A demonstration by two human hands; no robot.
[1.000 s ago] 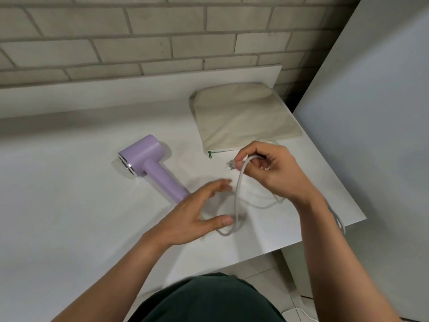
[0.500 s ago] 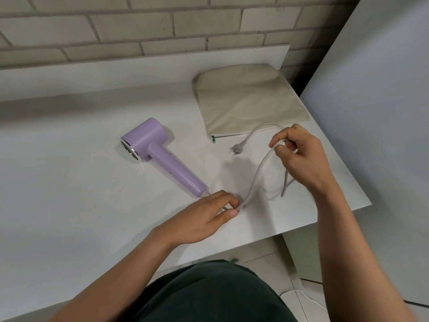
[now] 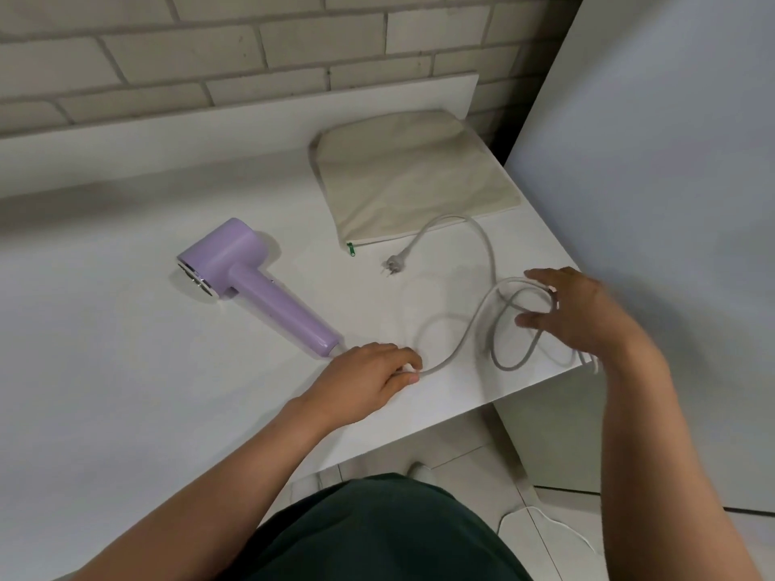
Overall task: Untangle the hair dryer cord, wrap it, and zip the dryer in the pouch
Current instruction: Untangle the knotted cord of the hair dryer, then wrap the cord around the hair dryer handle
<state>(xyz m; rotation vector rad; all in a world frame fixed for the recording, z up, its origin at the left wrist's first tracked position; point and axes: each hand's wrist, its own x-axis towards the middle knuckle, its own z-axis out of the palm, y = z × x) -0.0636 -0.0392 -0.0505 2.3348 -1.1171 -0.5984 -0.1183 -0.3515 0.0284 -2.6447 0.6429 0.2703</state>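
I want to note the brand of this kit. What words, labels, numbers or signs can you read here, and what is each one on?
There is no readable text in this view.
purple hair dryer: no logo or label shows.
beige pouch: plain fabric with no print.
green zipper pull: too small to show any mark.
white cord and plug: any moulded marking is too small to read.

on the desk (image 3: 126, 392), the hair dryer (image 3: 251, 287) lies near the middle and the pouch (image 3: 415, 178) at the far right corner. the plug (image 3: 393, 262) rests just before the pouch, and the cord (image 3: 486, 245) loops along the right edge.
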